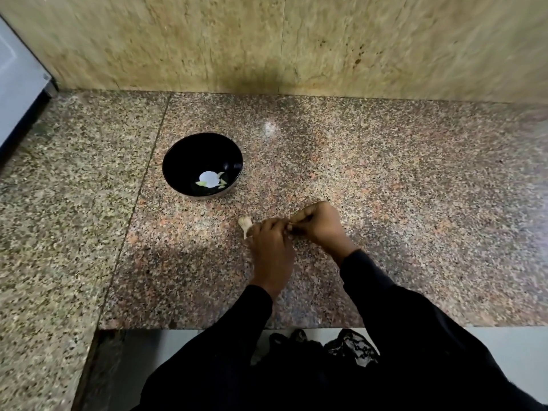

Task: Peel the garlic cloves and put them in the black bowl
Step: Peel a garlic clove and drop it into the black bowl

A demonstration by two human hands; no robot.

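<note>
A black bowl [202, 164] stands on the granite counter, left of centre, with a few pale peeled cloves [221, 183] at its bottom beside a white glare spot. A garlic bulb piece [245, 224] lies on the counter just left of my left hand [271, 253]. My right hand [318, 223] meets the left one fingertip to fingertip. Both sets of fingers are curled and pinch a small garlic clove [289, 227] between them; the clove is mostly hidden by the fingers.
The speckled granite counter [385, 188] runs to a beige stone wall [296, 40] at the back. A white appliance [17, 84] stands at the far left. The counter's front edge [296, 327] lies close below my wrists, with dark clothing beneath.
</note>
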